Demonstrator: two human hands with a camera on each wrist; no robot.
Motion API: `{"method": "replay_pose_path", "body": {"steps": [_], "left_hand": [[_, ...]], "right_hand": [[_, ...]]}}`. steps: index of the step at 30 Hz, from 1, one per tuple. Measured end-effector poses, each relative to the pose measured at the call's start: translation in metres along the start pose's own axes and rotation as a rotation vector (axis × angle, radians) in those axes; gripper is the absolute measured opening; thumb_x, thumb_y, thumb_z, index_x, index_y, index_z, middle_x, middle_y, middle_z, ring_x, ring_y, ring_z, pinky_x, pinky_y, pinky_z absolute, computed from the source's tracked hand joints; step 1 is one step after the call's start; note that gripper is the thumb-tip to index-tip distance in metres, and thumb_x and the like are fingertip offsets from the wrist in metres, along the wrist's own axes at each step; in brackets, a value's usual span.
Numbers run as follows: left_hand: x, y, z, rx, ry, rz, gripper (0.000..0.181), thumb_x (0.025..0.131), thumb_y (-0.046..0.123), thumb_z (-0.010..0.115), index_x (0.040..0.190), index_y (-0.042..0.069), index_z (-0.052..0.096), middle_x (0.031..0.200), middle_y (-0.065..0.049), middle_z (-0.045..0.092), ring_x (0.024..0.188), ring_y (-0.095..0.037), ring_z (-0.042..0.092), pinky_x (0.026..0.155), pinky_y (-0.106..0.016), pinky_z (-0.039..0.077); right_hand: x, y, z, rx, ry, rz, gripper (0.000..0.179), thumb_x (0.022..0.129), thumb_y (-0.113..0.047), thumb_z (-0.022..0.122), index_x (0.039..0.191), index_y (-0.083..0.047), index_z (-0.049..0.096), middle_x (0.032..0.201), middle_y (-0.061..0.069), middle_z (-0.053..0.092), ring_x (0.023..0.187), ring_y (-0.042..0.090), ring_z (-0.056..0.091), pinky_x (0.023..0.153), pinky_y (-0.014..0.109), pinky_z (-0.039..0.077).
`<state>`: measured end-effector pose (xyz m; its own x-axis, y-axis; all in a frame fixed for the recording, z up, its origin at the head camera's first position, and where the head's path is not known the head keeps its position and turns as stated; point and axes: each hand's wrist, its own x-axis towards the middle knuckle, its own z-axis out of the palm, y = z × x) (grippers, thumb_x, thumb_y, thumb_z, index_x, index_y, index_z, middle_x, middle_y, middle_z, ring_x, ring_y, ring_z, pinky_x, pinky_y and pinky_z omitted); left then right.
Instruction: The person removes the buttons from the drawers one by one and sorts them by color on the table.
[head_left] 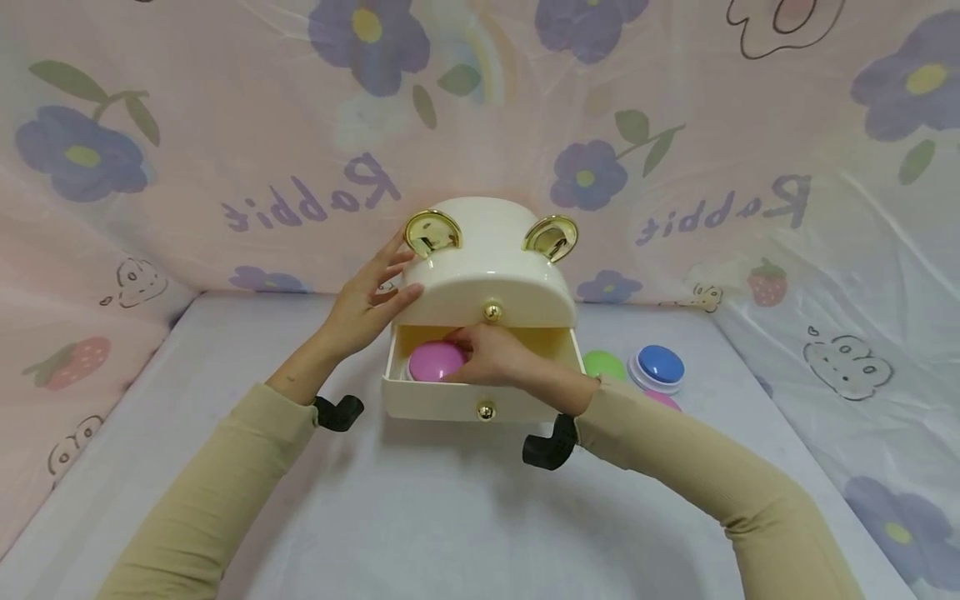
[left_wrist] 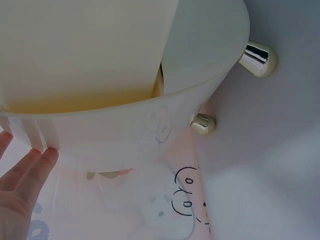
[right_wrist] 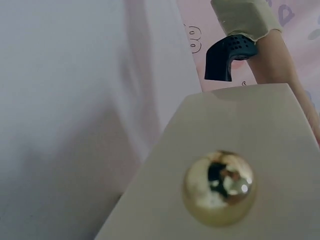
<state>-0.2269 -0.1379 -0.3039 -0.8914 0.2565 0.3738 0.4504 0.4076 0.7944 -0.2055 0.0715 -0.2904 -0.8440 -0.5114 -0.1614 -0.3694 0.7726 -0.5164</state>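
A cream storage box with gold ears stands on the table, its lower drawer pulled out. My left hand steadies the box's left side with extended fingers; in the left wrist view, fingertips of the left hand touch the cream wall. Reaching into the drawer, my right hand grips a round pink-lidded container at its right edge, near the drawer's left side. The right wrist view shows the drawer front with its gold knob, but not the right hand.
Right of the drawer, partly behind my right forearm, lie a green round piece, a blue-lidded white container and a pink piece. A patterned cloth hangs behind the box. Black wrist mounts stick out below both sleeves.
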Motion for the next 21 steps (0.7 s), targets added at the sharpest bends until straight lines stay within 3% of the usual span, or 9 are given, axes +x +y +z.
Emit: {"method": "replay_pose_path", "body": {"steps": [11, 21], "left_hand": [[0.001, -0.001, 0.001, -0.001, -0.015, 0.013, 0.072, 0.091, 0.038, 0.057, 0.144, 0.05, 0.01, 0.144, 0.0, 0.039, 0.133, -0.029, 0.039, 0.104, -0.049, 0.041], [0.0, -0.001, 0.0, 0.0, -0.01, 0.008, 0.071, 0.091, 0.038, 0.057, 0.142, 0.053, 0.01, 0.144, -0.001, 0.038, 0.133, -0.031, 0.038, 0.104, -0.05, 0.04]], "right_hand": [[-0.01, 0.004, -0.002, 0.124, 0.025, 0.095, 0.053, 0.071, -0.04, 0.077, 0.111, -0.008, 0.065, 0.096, 0.001, 0.07, 0.084, 0.013, 0.059, 0.073, 0.022, 0.05], [-0.017, 0.007, -0.009, 0.304, 0.008, 0.119, 0.056, 0.072, -0.037, 0.076, 0.115, -0.005, 0.061, 0.104, 0.005, 0.067, 0.092, 0.016, 0.059, 0.079, 0.025, 0.05]]}}
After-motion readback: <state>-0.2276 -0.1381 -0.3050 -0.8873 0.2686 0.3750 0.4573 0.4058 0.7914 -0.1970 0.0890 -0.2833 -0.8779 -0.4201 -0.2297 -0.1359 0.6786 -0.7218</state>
